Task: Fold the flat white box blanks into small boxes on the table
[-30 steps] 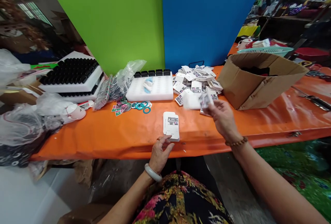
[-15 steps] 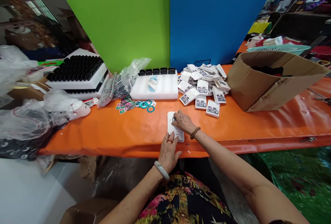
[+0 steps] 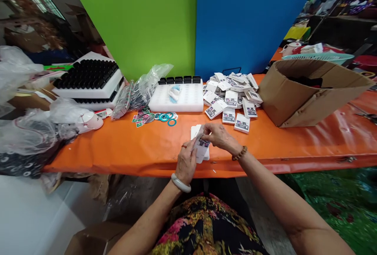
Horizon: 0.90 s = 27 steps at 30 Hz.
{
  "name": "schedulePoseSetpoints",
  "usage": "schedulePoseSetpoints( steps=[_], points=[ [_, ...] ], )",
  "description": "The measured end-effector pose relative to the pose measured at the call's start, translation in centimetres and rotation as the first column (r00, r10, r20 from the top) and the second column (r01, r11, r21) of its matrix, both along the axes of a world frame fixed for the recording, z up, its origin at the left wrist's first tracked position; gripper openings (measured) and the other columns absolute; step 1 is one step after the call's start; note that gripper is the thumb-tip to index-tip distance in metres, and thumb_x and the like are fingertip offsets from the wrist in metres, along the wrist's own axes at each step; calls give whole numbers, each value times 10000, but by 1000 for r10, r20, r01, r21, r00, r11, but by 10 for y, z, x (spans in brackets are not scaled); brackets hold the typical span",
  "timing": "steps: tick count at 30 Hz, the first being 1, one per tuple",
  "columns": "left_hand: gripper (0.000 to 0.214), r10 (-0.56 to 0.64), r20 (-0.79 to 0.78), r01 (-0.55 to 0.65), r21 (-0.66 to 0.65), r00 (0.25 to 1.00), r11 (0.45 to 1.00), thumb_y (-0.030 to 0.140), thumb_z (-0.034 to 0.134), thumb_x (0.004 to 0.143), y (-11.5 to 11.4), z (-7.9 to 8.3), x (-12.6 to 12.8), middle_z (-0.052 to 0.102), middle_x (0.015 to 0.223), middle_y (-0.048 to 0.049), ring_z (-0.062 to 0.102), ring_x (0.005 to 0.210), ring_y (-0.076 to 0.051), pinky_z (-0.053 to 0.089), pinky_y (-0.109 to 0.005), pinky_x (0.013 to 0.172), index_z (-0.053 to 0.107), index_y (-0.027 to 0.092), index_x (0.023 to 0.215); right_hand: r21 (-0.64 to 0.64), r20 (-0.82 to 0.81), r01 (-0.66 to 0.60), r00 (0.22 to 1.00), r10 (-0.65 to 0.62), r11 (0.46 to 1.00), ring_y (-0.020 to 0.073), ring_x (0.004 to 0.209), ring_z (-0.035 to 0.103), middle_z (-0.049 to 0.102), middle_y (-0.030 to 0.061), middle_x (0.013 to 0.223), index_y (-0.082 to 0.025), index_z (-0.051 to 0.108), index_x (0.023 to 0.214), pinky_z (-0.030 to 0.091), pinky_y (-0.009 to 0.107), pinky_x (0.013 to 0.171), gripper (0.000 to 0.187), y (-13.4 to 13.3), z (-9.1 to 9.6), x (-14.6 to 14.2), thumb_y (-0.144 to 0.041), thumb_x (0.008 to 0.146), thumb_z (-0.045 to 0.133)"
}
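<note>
Standing to the left of my white foam block (image 3: 185, 106) are two foam trays (image 3: 88, 94), one upon the other, with black pieces (image 3: 86, 75) too many for counting. Near the block's front lie at least three teal rings (image 3: 171, 122). Along its back edge I count five black caps (image 3: 179, 80) in the front row. Nearer to me than its right end, my left hand (image 3: 187, 163) pinches the left edge of one printed white card (image 3: 202, 153). The card's long axis runs from me toward the block, printed face upward; under it lies one white stack (image 3: 193, 131). My right hand (image 3: 219, 135) pinches its far right edge. Right of the block are one heap of small boxes (image 3: 231, 98) and one open carton (image 3: 290, 107).
</note>
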<state>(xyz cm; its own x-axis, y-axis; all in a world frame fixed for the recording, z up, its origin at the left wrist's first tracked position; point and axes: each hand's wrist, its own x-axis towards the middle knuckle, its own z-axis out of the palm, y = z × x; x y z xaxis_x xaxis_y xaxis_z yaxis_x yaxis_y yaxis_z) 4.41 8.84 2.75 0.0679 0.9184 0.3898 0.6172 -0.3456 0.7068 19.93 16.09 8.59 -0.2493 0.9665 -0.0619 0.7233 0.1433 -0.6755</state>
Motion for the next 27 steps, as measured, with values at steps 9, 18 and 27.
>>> schedulePoseSetpoints(
  steps=[9,18,27],
  points=[
    [287,63,-3,-63,37,998,997,167,420,905,-11,-10,12,698,983,-113,662,853,-199,527,-301,756,624,146,1105,-369,-765,-36,579,-282,929,23,286,319,425,-120,397,-207,401,644,202,156,312,297,-46,-29,3,-288,616,686],
    [583,-17,-275,-53,-244,961,968,352,635,792,-30,-8,22,668,989,-149,640,883,-267,495,-345,745,461,131,1304,-436,-808,-30,454,-376,899,8,265,250,398,-136,388,-204,418,654,156,148,296,285,-68,-47,-5,-278,591,686],
    [292,-14,436,223,-432,900,874,402,545,823,-26,-6,16,626,640,5,535,578,-125,394,-209,538,671,139,807,181,-427,314,879,-213,932,150,670,570,618,57,881,-192,603,774,446,271,613,99,-93,-35,-10,-256,781,529]
  ],
)
